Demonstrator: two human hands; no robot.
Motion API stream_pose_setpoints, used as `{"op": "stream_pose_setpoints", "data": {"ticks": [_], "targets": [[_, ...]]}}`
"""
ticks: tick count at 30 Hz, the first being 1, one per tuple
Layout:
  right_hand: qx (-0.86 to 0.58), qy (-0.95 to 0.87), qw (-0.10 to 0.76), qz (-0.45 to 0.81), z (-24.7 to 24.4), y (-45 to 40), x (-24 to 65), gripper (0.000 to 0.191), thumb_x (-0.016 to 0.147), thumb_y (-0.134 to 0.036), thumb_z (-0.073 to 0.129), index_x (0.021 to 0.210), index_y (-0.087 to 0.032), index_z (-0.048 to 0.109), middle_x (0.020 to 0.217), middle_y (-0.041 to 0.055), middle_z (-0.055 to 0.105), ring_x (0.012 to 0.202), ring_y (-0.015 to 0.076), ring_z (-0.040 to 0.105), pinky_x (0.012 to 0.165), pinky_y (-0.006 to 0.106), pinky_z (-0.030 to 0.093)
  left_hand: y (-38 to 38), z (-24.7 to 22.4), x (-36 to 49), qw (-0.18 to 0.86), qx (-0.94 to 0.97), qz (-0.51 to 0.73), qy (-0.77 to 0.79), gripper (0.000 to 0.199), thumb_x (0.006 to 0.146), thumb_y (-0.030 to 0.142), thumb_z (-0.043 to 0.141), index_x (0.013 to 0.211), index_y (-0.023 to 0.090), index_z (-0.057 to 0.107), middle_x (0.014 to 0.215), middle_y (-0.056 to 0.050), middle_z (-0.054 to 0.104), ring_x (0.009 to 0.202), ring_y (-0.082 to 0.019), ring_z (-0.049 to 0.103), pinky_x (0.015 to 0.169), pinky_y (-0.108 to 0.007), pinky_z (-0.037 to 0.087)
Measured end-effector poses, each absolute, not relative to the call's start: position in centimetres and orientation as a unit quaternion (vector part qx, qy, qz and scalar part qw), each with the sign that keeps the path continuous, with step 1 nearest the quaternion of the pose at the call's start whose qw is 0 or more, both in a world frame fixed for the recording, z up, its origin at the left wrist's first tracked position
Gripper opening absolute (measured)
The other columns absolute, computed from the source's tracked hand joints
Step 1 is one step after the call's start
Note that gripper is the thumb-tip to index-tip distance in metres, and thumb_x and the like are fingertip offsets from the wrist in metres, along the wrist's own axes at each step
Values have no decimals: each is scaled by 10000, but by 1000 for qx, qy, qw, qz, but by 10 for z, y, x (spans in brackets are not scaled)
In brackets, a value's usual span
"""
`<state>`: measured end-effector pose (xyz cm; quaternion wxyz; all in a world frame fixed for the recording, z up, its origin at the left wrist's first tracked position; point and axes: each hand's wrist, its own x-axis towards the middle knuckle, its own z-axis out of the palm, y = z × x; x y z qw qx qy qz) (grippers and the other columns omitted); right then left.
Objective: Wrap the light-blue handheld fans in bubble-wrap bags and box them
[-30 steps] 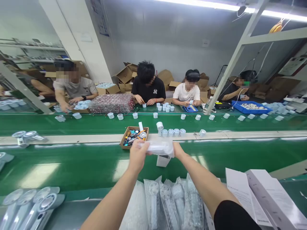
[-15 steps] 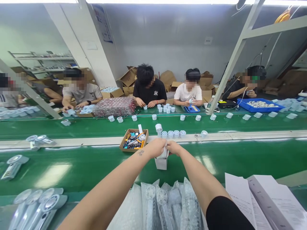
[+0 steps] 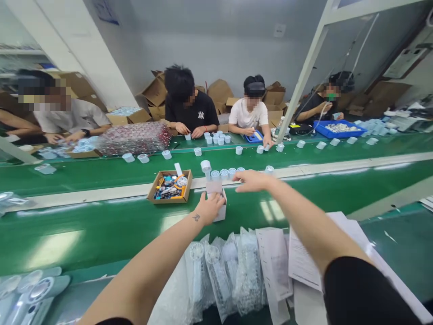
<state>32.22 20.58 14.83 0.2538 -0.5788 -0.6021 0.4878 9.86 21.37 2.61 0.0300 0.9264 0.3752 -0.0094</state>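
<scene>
A small white cardboard box (image 3: pixel 220 215) stands on the near green belt with its flap raised. My left hand (image 3: pixel 209 208) is at its open top, thumb on the left and fingers curled over the box's edge. The fingers partly hide what is inside the box. My right hand (image 3: pixel 252 181) is in the air to the right of the box, fingers stretched and apart, holding nothing. Behind the box stands a pale blue handheld fan (image 3: pixel 205 167), its head up. Beside it several round pale blue fan heads (image 3: pixel 223 173) line the white ledge.
A cardboard tray of tools (image 3: pixel 185 198) sits left of the box. Bubble-wrapped fans (image 3: pixel 219 271) and paper sheets (image 3: pixel 306 257) lie in front of me. Unwrapped fans (image 3: pixel 37 289) rest at lower left. Across the far belt (image 3: pixel 155 178), several co-workers handle parts.
My right hand has let go at the box and moved right, opening. My left hand stays at the box. The view has turned right. A co-worker in white now reaches onto the far belt.
</scene>
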Motion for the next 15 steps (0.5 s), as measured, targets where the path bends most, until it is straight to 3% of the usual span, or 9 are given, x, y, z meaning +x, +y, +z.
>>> {"op": "stream_pose_setpoints", "data": {"ticks": [2, 3, 5, 8, 10, 12, 14, 15], "targets": [[-575, -629, 241, 465, 160, 154, 357, 472, 498, -51, 855, 935, -197, 754, 1106, 32, 699, 1241, 312, 517, 1116, 460, 306, 219, 22, 108, 35, 918, -8, 395, 387, 817, 120, 613, 1191, 192, 547, 1256, -189, 604, 1162, -336, 528, 959, -542, 371], [-554, -686, 215, 419, 157, 121, 371, 584, 483, -108, 884, 1033, -247, 744, 1236, 44, 662, 1297, 351, 475, 1136, 521, 269, 222, 23, 112, 38, 915, -7, 402, 344, 841, 131, 585, 1181, 168, 553, 1203, -205, 625, 1126, -343, 539, 931, -536, 378], [-539, -760, 179, 316, 130, 55, 386, 586, 540, -206, 893, 1090, -315, 725, 1346, 56, 610, 1369, 393, 406, 1157, 620, 171, 224, 31, 118, 46, 914, -5, 403, 294, 855, 174, 588, 1146, 139, 571, 1128, -210, 650, 1088, -359, 539, 918, -539, 371], [-516, -834, 118, 158, 70, -17, 388, 480, 549, -222, 895, 995, -304, 737, 1266, 92, 657, 1319, 451, 448, 1130, 740, 61, 207, 47, 116, 57, 920, 11, 387, 282, 910, 256, 540, 1165, 136, 559, 1189, -189, 622, 1138, -348, 493, 952, -503, 358], [-504, -861, 32, 57, 44, -35, 382, 350, 601, -160, 843, 919, -247, 725, 1133, 120, 700, 1246, 452, 506, 1103, 779, 106, 177, 49, 108, 70, 925, 13, 374, 265, 980, 260, 399, 1147, 134, 561, 1161, -168, 620, 1110, -295, 506, 931, -428, 386], [-489, -871, -40, -23, 44, -36, 378, 206, 682, -87, 733, 838, -215, 692, 936, 106, 715, 1079, 386, 607, 1083, 760, 223, 134, 38, 97, 100, 935, -12, 339, 241, 983, 249, 384, 1021, 162, 606, 1000, -111, 653, 970, -231, 561, 843, -345, 424], [-469, -878, -63, -73, 64, -29, 379, 202, 709, -24, 624, 790, -206, 655, 785, 70, 686, 882, 299, 651, 1047, 674, 370, 92, 14, 84, 131, 955, -60, 260, 79, 867, 275, 594, 876, 204, 628, 893, -52, 665, 881, -203, 582, 770, -308, 428], [-465, -879, -56, -88, 79, -24, 381, 217, 702, -5, 586, 777, -203, 635, 763, 63, 677, 815, 271, 650, 997, 612, 450, 75, 0, 78, 132, 967, -83, 203, 129, 774, 276, 696, 869, 215, 634, 945, -52, 675, 942, -222, 580, 796, -323, 423]]}}
